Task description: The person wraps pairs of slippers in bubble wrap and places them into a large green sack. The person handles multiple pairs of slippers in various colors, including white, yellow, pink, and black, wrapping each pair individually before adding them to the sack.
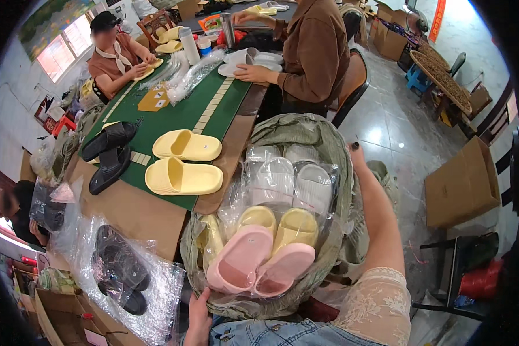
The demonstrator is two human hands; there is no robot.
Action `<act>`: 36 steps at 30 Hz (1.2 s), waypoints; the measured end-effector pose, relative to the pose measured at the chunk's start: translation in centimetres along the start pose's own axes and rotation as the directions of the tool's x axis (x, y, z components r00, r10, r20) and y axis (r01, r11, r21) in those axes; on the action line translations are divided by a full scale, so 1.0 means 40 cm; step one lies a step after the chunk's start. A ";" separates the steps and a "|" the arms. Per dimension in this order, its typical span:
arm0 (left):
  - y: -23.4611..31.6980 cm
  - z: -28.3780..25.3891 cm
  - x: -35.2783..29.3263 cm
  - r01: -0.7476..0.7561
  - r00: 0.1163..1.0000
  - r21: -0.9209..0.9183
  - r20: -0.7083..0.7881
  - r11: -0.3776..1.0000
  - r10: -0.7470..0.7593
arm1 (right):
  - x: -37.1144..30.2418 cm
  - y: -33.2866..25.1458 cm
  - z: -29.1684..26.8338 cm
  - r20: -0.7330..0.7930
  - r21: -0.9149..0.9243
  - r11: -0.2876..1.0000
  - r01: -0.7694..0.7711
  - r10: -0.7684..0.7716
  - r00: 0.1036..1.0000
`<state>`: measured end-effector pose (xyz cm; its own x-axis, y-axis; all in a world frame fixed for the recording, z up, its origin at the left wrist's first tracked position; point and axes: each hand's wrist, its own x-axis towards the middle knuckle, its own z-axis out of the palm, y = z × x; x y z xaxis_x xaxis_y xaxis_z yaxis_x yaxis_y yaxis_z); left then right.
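Observation:
A large grey-green woven sack (343, 190) stands open in front of me. Bagged slippers fill it: pink slippers (242, 259) on top, yellow slippers (297, 228) behind them, and light grey slippers (313, 187) farther back, all in clear plastic. My left hand (199, 314) grips the sack's near left edge, thumb up, its other fingers mostly hidden. At the far right rim, my right hand (357, 154) is closed against the sack; its fingers show only in part. A small dark thing sticks up by that hand, too small to name.
Left of the sack, a green-topped table (173, 124) bears yellow slippers (184, 177) and black slippers (111, 167). Bagged black slippers (121, 268) lie nearer. Two co-workers (314, 57) (112, 57) sit behind it; another person (20, 205) is at left. A cardboard box (462, 181) stands right.

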<state>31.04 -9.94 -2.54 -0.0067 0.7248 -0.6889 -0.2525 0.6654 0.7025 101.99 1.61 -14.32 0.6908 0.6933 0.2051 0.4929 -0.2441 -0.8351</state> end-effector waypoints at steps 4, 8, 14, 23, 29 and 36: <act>0.007 0.009 -0.014 -0.008 1.000 -0.012 0.026 1.000 0.008 | -0.138 -0.071 -0.130 -0.106 -0.011 0.992 -0.124 0.123 0.987; 0.011 0.006 -0.009 -0.015 0.998 -0.037 0.057 0.999 0.017 | -0.227 -0.001 -0.307 -0.034 0.301 0.943 -0.141 0.158 0.987; 0.009 -0.004 0.007 -0.017 0.995 -0.056 0.093 0.998 0.022 | -0.336 0.080 -0.513 -0.190 0.154 0.950 -0.270 0.297 0.936; 0.022 0.000 0.027 -0.119 0.992 0.041 0.046 0.992 0.117 | -0.377 -0.384 -0.323 -0.235 -0.609 0.741 0.283 -0.509 0.828; 0.029 -0.007 0.095 -0.155 0.987 0.070 0.044 0.986 0.152 | -0.209 -0.337 -0.051 0.237 -0.031 0.937 -0.347 0.344 0.908; -0.016 0.147 0.015 -0.262 0.949 0.268 0.247 0.927 0.197 | -0.225 -0.270 -0.181 -0.128 0.558 0.817 -0.143 0.255 0.958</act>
<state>36.91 -8.89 -2.34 0.1824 0.8630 -0.4711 0.0269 0.4746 0.8798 94.26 -6.91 -3.45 0.8558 0.5150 0.0489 0.0090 0.0797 -0.9968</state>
